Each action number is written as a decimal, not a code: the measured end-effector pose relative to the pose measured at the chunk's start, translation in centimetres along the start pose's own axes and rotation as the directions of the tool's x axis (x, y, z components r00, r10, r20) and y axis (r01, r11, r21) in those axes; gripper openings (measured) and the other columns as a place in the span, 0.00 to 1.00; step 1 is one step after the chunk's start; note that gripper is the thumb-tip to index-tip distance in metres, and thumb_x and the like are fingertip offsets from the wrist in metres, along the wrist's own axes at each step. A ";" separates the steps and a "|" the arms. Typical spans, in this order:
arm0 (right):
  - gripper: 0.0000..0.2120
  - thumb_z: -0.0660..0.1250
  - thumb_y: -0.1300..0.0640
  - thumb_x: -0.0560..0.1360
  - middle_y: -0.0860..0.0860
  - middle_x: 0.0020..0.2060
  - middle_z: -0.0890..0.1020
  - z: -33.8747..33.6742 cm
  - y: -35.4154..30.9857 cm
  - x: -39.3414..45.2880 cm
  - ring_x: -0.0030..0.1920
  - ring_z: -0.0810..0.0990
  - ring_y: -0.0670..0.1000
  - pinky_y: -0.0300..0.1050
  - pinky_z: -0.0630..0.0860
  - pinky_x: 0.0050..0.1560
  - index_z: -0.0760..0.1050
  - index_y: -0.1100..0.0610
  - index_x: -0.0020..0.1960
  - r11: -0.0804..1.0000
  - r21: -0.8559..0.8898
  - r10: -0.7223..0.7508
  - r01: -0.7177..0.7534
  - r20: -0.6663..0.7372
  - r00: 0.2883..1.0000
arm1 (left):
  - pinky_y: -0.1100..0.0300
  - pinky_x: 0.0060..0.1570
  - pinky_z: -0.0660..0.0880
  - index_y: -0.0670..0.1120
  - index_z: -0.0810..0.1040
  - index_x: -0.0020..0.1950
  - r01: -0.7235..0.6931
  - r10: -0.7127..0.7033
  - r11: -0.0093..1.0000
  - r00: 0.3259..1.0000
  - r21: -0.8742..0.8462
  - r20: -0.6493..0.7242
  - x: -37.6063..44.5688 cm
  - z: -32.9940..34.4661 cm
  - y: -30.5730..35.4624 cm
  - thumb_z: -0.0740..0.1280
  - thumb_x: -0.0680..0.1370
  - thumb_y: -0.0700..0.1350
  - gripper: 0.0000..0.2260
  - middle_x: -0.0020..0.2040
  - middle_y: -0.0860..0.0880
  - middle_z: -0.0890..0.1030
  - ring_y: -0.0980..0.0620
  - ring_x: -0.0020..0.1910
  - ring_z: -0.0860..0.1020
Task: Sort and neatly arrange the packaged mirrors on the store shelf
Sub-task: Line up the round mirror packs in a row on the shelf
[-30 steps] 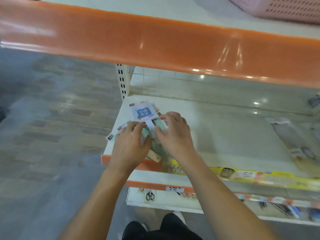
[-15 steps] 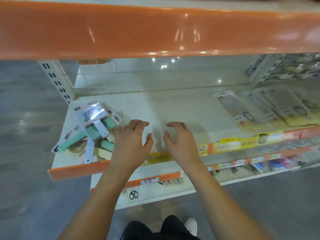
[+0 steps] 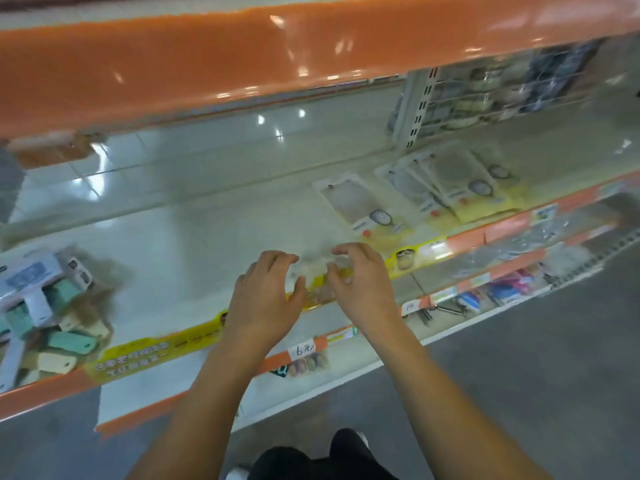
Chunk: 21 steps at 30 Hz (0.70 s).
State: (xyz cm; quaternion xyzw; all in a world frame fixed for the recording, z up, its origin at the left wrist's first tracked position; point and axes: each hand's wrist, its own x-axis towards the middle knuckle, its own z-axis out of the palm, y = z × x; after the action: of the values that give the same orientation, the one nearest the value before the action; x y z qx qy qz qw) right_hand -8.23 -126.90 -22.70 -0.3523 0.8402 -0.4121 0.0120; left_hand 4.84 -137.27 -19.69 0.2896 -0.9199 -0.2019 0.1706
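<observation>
Leaving the mirror pile [image 3: 41, 313] at the shelf's [image 3: 194, 244] left end, my left hand [image 3: 266, 299] and right hand [image 3: 360, 289] have drifted right, both loosely curled and holding nothing. Flat packs [image 3: 367, 209] farther right probably need sorting next.

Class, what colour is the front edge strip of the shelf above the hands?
Orange, glossy with light reflections; the top shelf's edge strip shows in the head view.
</observation>
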 end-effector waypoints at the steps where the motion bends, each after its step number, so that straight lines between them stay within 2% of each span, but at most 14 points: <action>1: 0.13 0.65 0.51 0.72 0.51 0.51 0.80 -0.8 1.0 0.2 0.53 0.77 0.56 0.54 0.76 0.52 0.78 0.56 0.54 1.000 -0.002 -0.009 0.009 -0.015 1.000 | 0.46 0.51 0.76 0.47 0.76 0.60 -0.003 0.003 1.000 1.000 0.002 0.001 0.4 0.7 1.0 0.59 0.74 0.54 0.18 0.57 0.48 0.76 0.45 0.54 0.78; 6: 0.12 0.68 0.54 0.73 0.52 0.53 0.80 -4.1 4.6 1.0 0.53 0.77 0.57 0.51 0.75 0.53 0.78 0.57 0.54 0.999 -0.032 -0.008 0.006 -0.047 0.999 | 0.46 0.49 0.76 0.46 0.76 0.60 -0.028 0.028 1.000 1.000 0.011 0.009 1.7 3.2 4.7 0.59 0.74 0.54 0.19 0.57 0.48 0.76 0.44 0.53 0.78; 11: 0.14 0.68 0.52 0.74 0.50 0.55 0.78 -5.8 6.8 1.7 0.56 0.75 0.56 0.51 0.73 0.55 0.77 0.55 0.57 0.999 -0.042 0.029 -0.029 -0.002 1.000 | 0.47 0.51 0.75 0.47 0.76 0.61 -0.020 0.019 1.000 0.999 0.016 0.030 2.5 4.4 6.8 0.63 0.75 0.51 0.16 0.58 0.48 0.76 0.45 0.54 0.77; 17: 0.16 0.70 0.51 0.73 0.51 0.57 0.77 -5.7 7.2 2.7 0.58 0.73 0.57 0.53 0.73 0.55 0.76 0.54 0.59 0.995 -0.083 0.053 -0.051 0.030 0.998 | 0.46 0.51 0.75 0.47 0.76 0.61 -0.013 0.013 1.000 0.999 0.000 0.035 3.9 5.1 6.8 0.66 0.76 0.48 0.14 0.59 0.48 0.75 0.44 0.55 0.77; 21: 0.20 0.70 0.48 0.72 0.52 0.61 0.73 -5.3 7.1 4.3 0.62 0.70 0.58 0.55 0.71 0.60 0.75 0.52 0.62 0.984 -0.160 0.097 -0.081 0.094 0.991 | 0.47 0.50 0.76 0.47 0.76 0.61 -0.011 0.012 1.000 1.000 -0.020 0.022 4.9 5.2 5.9 0.64 0.76 0.50 0.15 0.58 0.49 0.76 0.45 0.53 0.78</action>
State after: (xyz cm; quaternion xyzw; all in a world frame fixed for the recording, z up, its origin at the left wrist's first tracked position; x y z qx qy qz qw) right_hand -17.24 -122.93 -23.06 -0.3347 0.8830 -0.3260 0.0455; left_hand -3.91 -134.33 -20.39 0.2805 -0.9214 -0.2131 0.1642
